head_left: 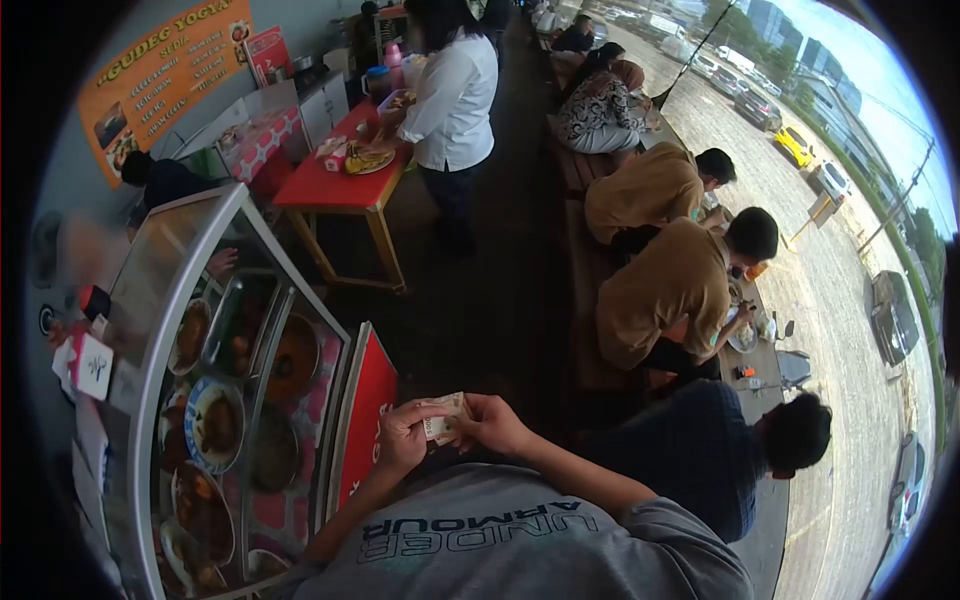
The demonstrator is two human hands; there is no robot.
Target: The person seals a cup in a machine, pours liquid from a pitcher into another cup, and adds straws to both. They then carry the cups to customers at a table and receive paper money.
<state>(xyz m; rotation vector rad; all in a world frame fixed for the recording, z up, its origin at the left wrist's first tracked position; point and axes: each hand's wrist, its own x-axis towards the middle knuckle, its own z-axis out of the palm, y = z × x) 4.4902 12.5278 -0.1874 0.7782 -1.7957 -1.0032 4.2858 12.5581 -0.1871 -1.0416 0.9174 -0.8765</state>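
Both of my hands meet in front of my grey shirt and grip a small pale banknote (446, 416) between them. My left hand (402, 436) pinches the note's left side, with digits printed near that edge. On the other side my right hand (494, 424) has its fingers closed over the note's right part and hides some of it. Just left of my hands is the red side panel (368, 410) of a glass food case (243, 205). Inside the case are several dishes, among them a blue-rimmed bowl (214, 462) of food.
A red table (335, 188) with food on it stands ahead left, a person in a white shirt (460, 105) beside it. Several people sit eating along a bench (590, 300) on the right; one in dark clothing (690, 450) is close by my right arm. Behind the case are other people.
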